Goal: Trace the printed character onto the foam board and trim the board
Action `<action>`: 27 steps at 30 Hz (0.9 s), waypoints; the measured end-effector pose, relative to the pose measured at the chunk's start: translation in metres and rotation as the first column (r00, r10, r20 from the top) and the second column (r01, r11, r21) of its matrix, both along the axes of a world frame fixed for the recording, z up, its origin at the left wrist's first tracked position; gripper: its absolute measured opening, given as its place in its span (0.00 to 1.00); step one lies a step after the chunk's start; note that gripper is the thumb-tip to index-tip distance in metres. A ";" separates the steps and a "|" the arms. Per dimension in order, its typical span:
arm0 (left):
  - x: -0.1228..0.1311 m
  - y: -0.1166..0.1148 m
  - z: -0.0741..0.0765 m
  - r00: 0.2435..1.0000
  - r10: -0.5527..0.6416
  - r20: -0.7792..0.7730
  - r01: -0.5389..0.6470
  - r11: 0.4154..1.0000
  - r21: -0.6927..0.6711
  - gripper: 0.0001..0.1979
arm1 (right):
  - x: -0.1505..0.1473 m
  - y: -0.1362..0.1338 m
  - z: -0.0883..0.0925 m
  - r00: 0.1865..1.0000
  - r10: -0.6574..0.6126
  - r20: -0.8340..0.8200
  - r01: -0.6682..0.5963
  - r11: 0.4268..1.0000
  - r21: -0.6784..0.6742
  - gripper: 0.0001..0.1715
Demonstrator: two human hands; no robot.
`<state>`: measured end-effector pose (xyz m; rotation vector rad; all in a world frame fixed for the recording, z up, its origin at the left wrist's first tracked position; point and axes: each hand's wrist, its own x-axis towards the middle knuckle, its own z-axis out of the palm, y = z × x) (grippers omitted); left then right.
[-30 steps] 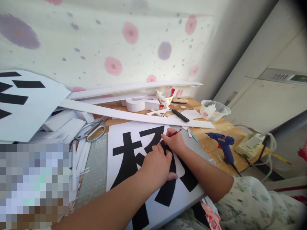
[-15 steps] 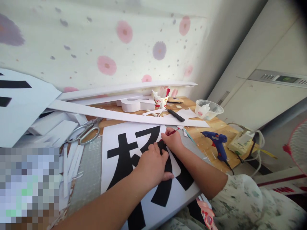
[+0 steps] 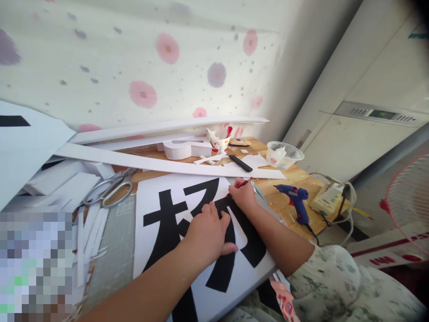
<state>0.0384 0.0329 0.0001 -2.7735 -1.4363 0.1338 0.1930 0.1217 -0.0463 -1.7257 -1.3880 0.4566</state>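
Observation:
My left hand point(image 3: 207, 232) lies on a white sheet point(image 3: 144, 250) printed with a large black character point(image 3: 167, 212). Its thumb is spread from the fingers, and it presses the sheet down. Just beyond it, my right hand point(image 3: 243, 197) is closed round a thin red pen-like tool point(image 3: 248, 181). Fingers cover the tip, at the upper edge of a black stroke. Beneath the sheet is a thicker board, and a grey cutting mat point(image 3: 115, 241) shows to the left.
Scissors point(image 3: 112, 188) lie left of the sheet beside white strips point(image 3: 89, 241). A long white strip point(image 3: 161, 164) crosses behind, with a black cutter-like tool point(image 3: 240, 163) on it. A blue glue gun point(image 3: 296, 199), power strip point(image 3: 326, 199) and plastic bowl point(image 3: 290, 155) are on the right.
The whole view has shifted slightly, so things appear further left. My right hand has moved a little rightward over the sheet with the red tool. My left hand stays in place.

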 end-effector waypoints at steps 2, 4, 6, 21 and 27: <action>0.000 0.000 0.002 1.000 0.002 -0.001 -0.002 1.000 -0.004 0.39 | 0.003 0.001 0.000 1.000 -0.015 0.004 0.015 1.000 0.005 0.13; 0.001 0.000 0.002 1.000 0.006 0.000 -0.006 1.000 -0.007 0.39 | 0.006 0.003 -0.001 0.999 -0.031 0.009 0.031 0.999 0.008 0.13; 0.001 0.000 0.001 1.000 0.010 0.002 -0.010 1.000 -0.007 0.39 | 0.008 0.004 -0.001 0.999 -0.047 0.013 0.047 0.999 0.010 0.13; 0.002 -0.002 0.005 1.000 0.025 -0.002 -0.025 0.999 -0.025 0.39 | 0.019 0.012 -0.007 0.993 -0.088 -0.083 0.090 0.996 0.013 0.11; 0.003 -0.001 0.000 1.000 0.018 -0.004 -0.018 1.000 -0.011 0.40 | 0.020 0.015 -0.010 0.980 -0.082 -0.179 0.084 0.996 0.001 0.11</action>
